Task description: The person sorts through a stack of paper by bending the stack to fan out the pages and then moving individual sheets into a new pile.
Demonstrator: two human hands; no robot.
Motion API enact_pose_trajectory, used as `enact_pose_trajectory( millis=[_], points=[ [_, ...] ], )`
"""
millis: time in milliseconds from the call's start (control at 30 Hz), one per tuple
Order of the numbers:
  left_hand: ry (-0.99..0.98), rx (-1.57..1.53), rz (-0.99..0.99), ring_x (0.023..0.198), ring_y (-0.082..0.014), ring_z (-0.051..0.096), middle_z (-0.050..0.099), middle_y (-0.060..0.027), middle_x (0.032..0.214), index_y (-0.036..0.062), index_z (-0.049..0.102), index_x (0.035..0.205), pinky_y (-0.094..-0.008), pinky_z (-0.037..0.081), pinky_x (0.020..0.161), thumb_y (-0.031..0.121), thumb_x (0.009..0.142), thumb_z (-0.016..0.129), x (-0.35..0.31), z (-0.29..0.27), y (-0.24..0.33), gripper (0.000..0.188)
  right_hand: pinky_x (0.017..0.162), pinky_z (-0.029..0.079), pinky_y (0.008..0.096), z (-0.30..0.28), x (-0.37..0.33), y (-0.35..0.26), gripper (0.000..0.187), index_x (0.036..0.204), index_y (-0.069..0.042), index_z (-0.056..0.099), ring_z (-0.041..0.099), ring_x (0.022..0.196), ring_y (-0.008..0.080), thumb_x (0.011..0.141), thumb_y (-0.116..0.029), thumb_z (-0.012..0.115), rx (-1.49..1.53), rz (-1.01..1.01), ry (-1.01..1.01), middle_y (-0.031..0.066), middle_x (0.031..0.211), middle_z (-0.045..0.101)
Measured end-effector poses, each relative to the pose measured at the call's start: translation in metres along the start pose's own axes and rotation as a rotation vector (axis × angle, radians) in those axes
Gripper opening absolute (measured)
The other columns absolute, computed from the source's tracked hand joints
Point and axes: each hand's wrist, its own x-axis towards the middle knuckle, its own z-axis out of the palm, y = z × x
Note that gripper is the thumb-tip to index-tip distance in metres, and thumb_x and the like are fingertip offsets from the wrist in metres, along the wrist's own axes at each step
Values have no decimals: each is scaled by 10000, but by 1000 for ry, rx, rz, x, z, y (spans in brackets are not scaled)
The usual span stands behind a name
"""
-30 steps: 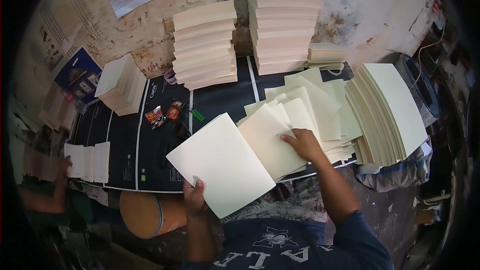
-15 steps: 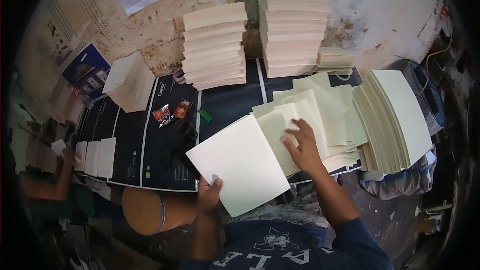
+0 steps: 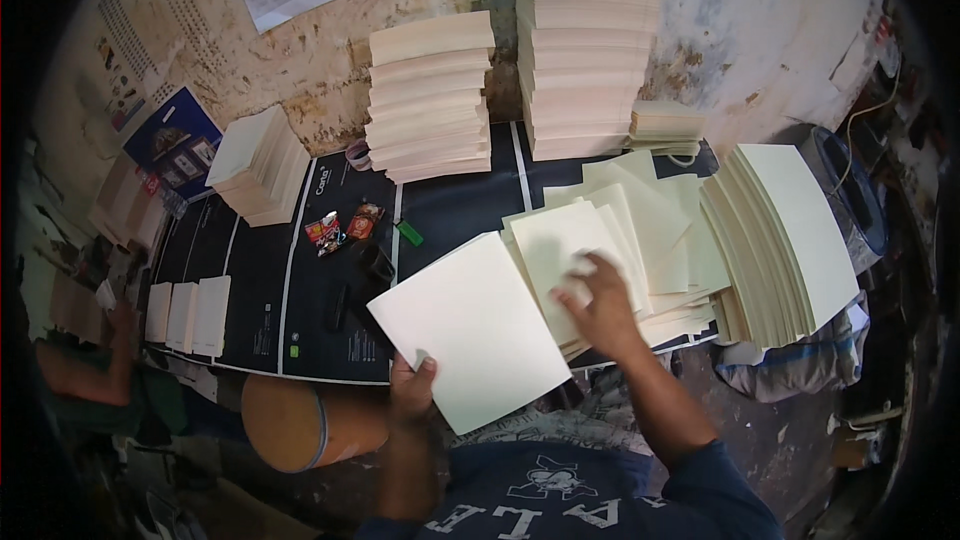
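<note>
My left hand grips the lower left edge of a pale cream sheet or thin stack of sheets, thumb on top. Its fingers underneath are hidden. The stack is held tilted at the table's front edge. My right hand is over loose cream sheets fanned across the table to the right of the held stack. Thumb and fingers are apart and slightly blurred; whether they touch the sheet below cannot be seen.
A leaning cream sheet stack stands at right. Tall paper piles line the wall. Snack packets and a green object lie on the black table. A co-worker's arm is at far left; a drum stands below.
My right hand has moved slightly left and toward me, and a loose sheet beneath it has shifted. The held stack has moved slightly left.
</note>
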Motion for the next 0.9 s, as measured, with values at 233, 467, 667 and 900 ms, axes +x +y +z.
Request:
enact_pose_trajectory(
  millis=[233, 467, 667, 900],
  points=[
    [58, 53, -8, 1133, -235, 584, 582, -146, 1257, -15, 415, 1374, -387, 463, 986, 99, 941, 563, -5, -3, 15, 471, 873, 476, 452, -11, 14, 38, 441, 998, 89, 642, 594, 1026, 414, 920, -345, 626, 262, 340, -256, 246, 997, 657],
    [78, -9, -28, 1166, -234, 565, 569, -142, 1283, 7, 414, 1384, -397, 442, 1010, 88, 946, 558, 0, 9, 1, 467, 948, 440, 464, 31, -1, 56, 406, 971, 11, 675, 560, 1108, 381, 845, -374, 695, -219, 188, 50, 169, 1106, 634],
    [-5, 64, -20, 1186, -238, 554, 560, -142, 1296, -10, 398, 1390, -400, 428, 1029, 85, 959, 557, 5, 2, -20, 469, 1004, 421, 437, 0, -8, -6, 249, 787, -40, 736, 591, 1095, 341, 843, -282, 716, 160, 27, -247, 162, 1115, 676],
    [35, 26, 14, 1158, -282, 577, 546, -173, 1297, -21, 355, 1403, -422, 487, 972, 209, 946, 614, 1, 5, 11, 573, 959, 451, 416, -29, 13, 4, 283, 856, -19, 746, 616, 1056, 355, 855, -301, 714, 410, 234, -215, 193, 1114, 672]
  ],
)
